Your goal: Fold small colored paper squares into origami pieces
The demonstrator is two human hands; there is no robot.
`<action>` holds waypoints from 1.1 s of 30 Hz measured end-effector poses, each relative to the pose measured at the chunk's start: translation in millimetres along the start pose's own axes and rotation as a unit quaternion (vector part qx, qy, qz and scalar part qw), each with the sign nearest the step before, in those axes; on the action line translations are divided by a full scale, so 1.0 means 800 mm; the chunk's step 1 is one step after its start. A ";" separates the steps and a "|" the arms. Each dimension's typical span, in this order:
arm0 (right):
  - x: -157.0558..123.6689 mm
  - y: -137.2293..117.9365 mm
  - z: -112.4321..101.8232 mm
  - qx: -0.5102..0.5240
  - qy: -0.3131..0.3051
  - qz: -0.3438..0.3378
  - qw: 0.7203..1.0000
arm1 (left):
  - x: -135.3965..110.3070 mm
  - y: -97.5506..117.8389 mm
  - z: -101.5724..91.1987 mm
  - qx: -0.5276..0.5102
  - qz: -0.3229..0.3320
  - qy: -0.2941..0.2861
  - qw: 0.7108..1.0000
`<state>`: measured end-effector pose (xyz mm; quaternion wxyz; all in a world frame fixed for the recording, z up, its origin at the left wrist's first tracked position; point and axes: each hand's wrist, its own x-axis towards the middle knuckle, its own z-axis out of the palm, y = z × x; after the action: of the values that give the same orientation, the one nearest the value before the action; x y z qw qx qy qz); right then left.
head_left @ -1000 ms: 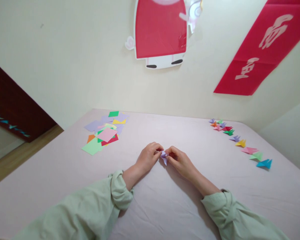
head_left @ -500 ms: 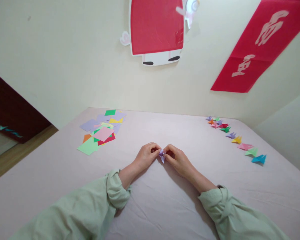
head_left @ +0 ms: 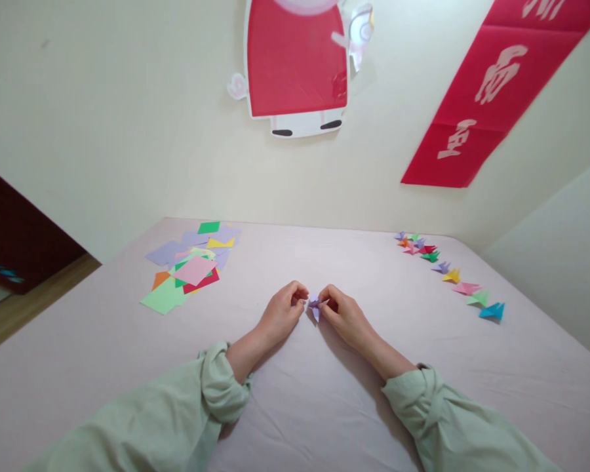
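Note:
A small folded purple paper piece point(head_left: 315, 304) sits between my two hands, low over the pale pink tabletop point(head_left: 295, 387). My left hand point(head_left: 281, 311) is curled, its fingertips pinched at the piece's left side. From the right, my right hand point(head_left: 342, 312) pinches the same piece with thumb and forefinger. Both forearms rest on the table in light green sleeves.
A loose pile of coloured paper squares point(head_left: 189, 267) lies at the back left. A curved row of several folded paper figures point(head_left: 450, 274) runs along the right side, ending in a blue one point(head_left: 491, 311). A cream wall with red decorations stands behind the table.
Both hands stay together on the purple piece. The view has shifted, so hands and papers sit slightly further left in the picture; the left fingers have eased a little off the piece.

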<state>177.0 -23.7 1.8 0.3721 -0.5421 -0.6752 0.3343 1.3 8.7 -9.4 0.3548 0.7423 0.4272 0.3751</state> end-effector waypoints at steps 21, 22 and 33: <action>-0.003 0.002 -0.019 -0.174 -0.030 -0.035 0.984 | -0.003 0.009 0.004 0.137 0.044 -0.028 0.989; -0.003 0.000 -0.019 -0.183 -0.032 -0.026 0.982 | -0.002 0.009 0.005 0.134 0.039 -0.026 0.990; 0.000 0.004 -0.012 -0.110 0.014 0.042 0.993 | 0.006 0.008 0.012 0.033 -0.024 0.031 0.999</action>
<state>187.2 -23.0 4.1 0.3051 -0.6123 -0.6792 0.2660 13.3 8.4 -7.1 0.3255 0.7315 0.4674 0.3748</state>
